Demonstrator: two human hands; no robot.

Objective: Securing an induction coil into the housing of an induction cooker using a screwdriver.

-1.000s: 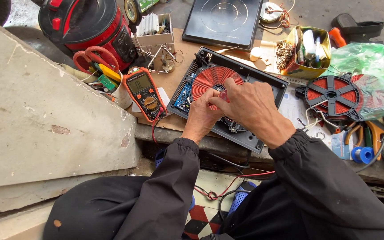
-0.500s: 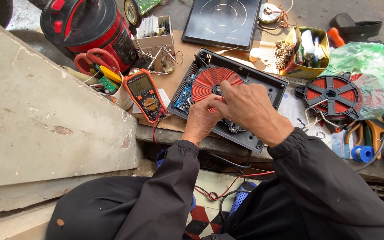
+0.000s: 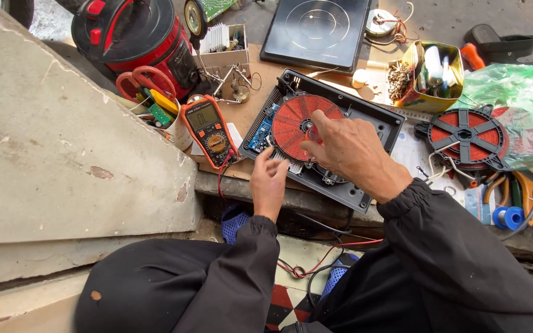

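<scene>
Two hands over the opened cooker (image 3: 365, 132), a black plastic tray near the desk (image 3: 251, 114) front edge, its red ribbed coil (image 3: 291, 123) a flat disc at the left half. Right hand (image 3: 350, 148) hovers palm down across the coil's centre, fingers (image 3: 316, 139) curled and pinched on something small and red; what it is I cannot tell. Left hand (image 3: 269, 179) sits at the tray's near rim, fingers bent in on the pale finned block there, gripping or just touching is not clear. Just left, an orange meter (image 3: 210, 129) with a grey screen lies flat, red lead trailing off the edge. Behind, a glossy black glass top (image 3: 316, 31); right, a second coil (image 3: 467, 139) on a black spoked frame, a yellow tin (image 3: 430, 92) of bits, a green plastic bag (image 3: 516, 86). Little free room: clutter crowds every side.
</scene>
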